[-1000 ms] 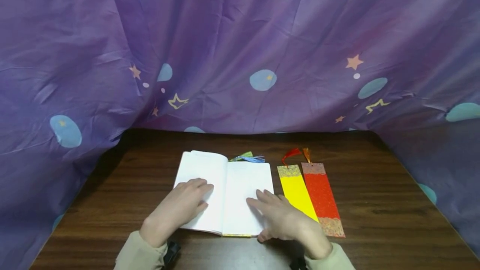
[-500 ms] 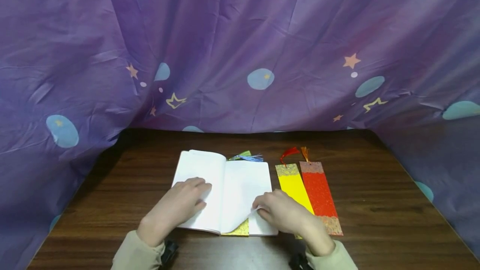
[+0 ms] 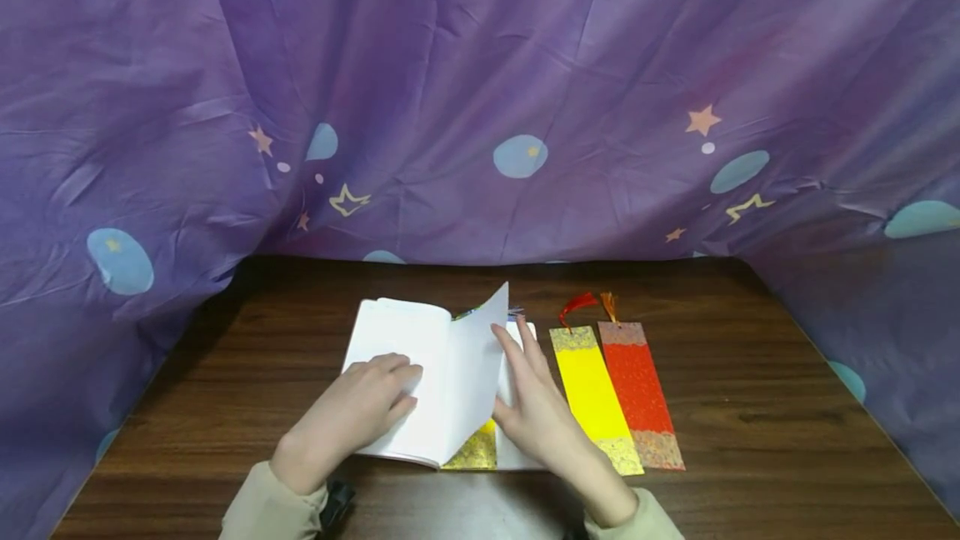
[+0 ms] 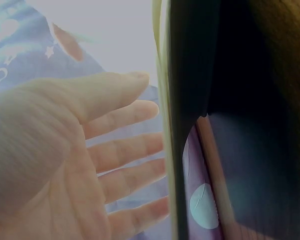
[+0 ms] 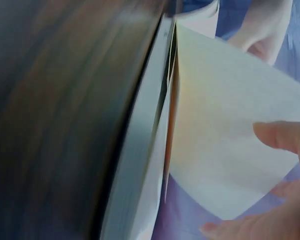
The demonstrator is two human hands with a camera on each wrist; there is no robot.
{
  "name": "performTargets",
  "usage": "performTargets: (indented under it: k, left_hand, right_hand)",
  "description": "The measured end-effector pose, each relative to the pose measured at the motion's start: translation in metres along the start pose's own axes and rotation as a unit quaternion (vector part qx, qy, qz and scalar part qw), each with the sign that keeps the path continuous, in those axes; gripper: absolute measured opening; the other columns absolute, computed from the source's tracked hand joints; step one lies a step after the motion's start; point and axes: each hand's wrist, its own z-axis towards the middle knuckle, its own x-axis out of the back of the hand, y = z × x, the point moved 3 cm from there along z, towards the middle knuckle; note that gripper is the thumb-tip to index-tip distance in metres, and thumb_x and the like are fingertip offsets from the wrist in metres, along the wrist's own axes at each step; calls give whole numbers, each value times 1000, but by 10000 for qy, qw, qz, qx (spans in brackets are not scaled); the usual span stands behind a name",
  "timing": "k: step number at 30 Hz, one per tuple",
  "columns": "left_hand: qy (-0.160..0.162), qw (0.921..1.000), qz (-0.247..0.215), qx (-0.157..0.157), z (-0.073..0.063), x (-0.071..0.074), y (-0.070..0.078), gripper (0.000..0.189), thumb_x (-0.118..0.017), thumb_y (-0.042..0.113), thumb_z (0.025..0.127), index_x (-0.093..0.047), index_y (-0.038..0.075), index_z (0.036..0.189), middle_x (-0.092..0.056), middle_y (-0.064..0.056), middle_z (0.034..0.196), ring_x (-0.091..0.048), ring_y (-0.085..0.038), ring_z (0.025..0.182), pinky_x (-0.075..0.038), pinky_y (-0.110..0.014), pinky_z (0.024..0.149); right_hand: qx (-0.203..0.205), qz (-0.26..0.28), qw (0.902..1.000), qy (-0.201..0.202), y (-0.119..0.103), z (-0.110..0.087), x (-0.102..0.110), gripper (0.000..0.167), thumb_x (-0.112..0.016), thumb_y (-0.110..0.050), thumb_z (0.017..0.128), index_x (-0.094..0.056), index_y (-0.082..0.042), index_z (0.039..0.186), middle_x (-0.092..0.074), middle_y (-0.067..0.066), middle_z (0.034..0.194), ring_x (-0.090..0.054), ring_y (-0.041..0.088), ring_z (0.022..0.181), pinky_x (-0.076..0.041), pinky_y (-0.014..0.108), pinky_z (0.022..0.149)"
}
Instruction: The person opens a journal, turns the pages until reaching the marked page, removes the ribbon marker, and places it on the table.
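An open book (image 3: pixel 401 332) with blank white pages lies on the table, and one page (image 3: pixel 474 373) stands raised near its middle. My left hand (image 3: pixel 348 411) rests on the left-hand pages, fingers extended along the paper. On the raised page's right side, my right hand (image 3: pixel 536 407) touches it with fairly straight fingers; in the right wrist view the thumb (image 5: pixel 279 136) lies against the page's face. Under that page shows a gold-yellow bookmark (image 3: pixel 477 450). Green and blue bits at the book's top edge are partly hidden by the page.
Right of the book lie a yellow bookmark (image 3: pixel 592 382) with a red tassel (image 3: pixel 579 304) and a red bookmark (image 3: pixel 641 382) with an orange tassel (image 3: pixel 610 307). A purple patterned cloth (image 3: pixel 450 107) hangs behind the brown wooden table (image 3: pixel 765 407).
The right-hand page, flat at first, was pinched at its lower corner and now stands up toward the left. The right hand moved left and its fingers straightened. The left hand stayed in place.
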Motion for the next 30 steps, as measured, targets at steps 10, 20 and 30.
performTargets:
  k: [10,20,30]
  left_hand:
    - [166,9997,79,-134,1,2,0,24,-70,17,89,-67,6,110,-66,-11,109,-63,-27,100,-53,-45,88]
    - [204,9990,379,75,-2,10,-2,29,-69,18,89,-66,6,115,-64,-12,116,-58,-35,116,-45,-57,97]
    - [481,9966,621,240,-10,26,1,37,-73,7,82,-63,1,117,-64,-14,119,-56,-35,119,-41,-58,100]
  right_hand:
    - [-370,1379,9897,-46,-19,4,-15,86,-70,-7,87,-20,-17,157,-21,10,160,-31,33,141,-36,54,108]
    - [-870,2318,9689,26,-33,7,-39,62,-66,0,84,-43,-9,141,-39,17,139,-45,36,124,-51,49,94]
    - [-648,2098,9744,-476,-42,8,-53,52,-67,-1,84,-51,-6,133,-46,16,130,-49,34,119,-53,45,91]
